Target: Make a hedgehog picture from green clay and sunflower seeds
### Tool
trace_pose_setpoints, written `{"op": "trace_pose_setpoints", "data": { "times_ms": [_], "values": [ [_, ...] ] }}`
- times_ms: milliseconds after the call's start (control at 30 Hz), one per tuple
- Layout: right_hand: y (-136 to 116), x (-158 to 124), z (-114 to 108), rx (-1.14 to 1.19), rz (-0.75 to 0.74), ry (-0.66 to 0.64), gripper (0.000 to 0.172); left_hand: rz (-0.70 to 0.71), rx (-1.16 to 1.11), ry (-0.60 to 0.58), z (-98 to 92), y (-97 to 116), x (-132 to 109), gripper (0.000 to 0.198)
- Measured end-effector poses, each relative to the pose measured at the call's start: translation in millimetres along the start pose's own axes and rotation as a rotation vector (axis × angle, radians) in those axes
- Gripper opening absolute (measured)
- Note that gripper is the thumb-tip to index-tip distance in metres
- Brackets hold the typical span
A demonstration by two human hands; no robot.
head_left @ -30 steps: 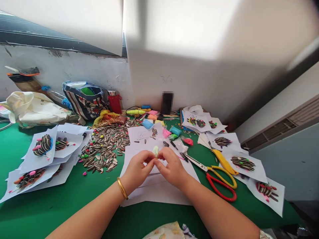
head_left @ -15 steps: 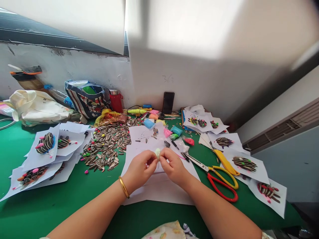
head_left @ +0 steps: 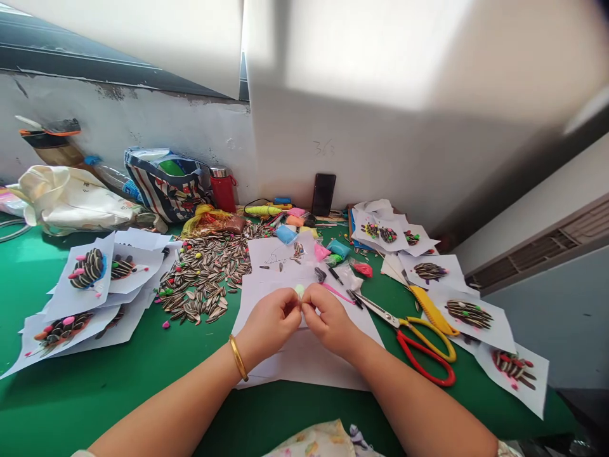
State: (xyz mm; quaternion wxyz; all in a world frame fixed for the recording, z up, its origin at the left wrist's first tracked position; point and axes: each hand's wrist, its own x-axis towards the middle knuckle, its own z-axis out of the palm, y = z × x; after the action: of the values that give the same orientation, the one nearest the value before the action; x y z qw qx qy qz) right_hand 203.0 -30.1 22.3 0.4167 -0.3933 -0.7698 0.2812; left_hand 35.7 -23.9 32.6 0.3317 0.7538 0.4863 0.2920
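A small pale green lump (head_left: 299,290), which looks like modelling clay, shows between my fingertips. My left hand (head_left: 272,317) pinches it from the left, and my right hand (head_left: 328,317) pinches from the other side, the two hands touching. Much of the lump is hidden by the fingers. Both hands are over white paper sheets (head_left: 304,365). Just beyond them a smaller drawing sheet (head_left: 261,247) bears pen lines and a few sunflower seeds. Bagged modelling clay in several colours, such as a blue pack (head_left: 286,234) and a red pack (head_left: 362,269), lies past my hands.
Loose sunflower seeds (head_left: 202,279) spread at the left. Paper sheets with seed pictures lie left (head_left: 83,304) and right (head_left: 476,311). Open scissors (head_left: 404,324), a yellow-handled cutter (head_left: 431,308) and black pens (head_left: 354,298) are right of my hands. A phone (head_left: 323,193) leans on the wall.
My hands have drawn closer together around the pale green lump, and less of it shows above the fingers. The view has shifted slightly; the things on the table stay in place.
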Motion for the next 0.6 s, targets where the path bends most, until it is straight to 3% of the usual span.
{"op": "trace_pose_setpoints", "data": {
  "times_ms": [233,433,600],
  "values": [
    [3,2,4,-0.014,0.013,0.055,0.014,0.045,0.271,0.124,-5.4,1,0,0.013],
    [2,5,-4,0.021,0.045,0.085,0.015,0.040,0.089,0.120,-9.9,-5,3,0.010],
    [5,5,-9,-0.134,-0.011,0.142,0.016,0.039,0.121,0.151,-11.0,-6,2,0.010]
  ]
}}
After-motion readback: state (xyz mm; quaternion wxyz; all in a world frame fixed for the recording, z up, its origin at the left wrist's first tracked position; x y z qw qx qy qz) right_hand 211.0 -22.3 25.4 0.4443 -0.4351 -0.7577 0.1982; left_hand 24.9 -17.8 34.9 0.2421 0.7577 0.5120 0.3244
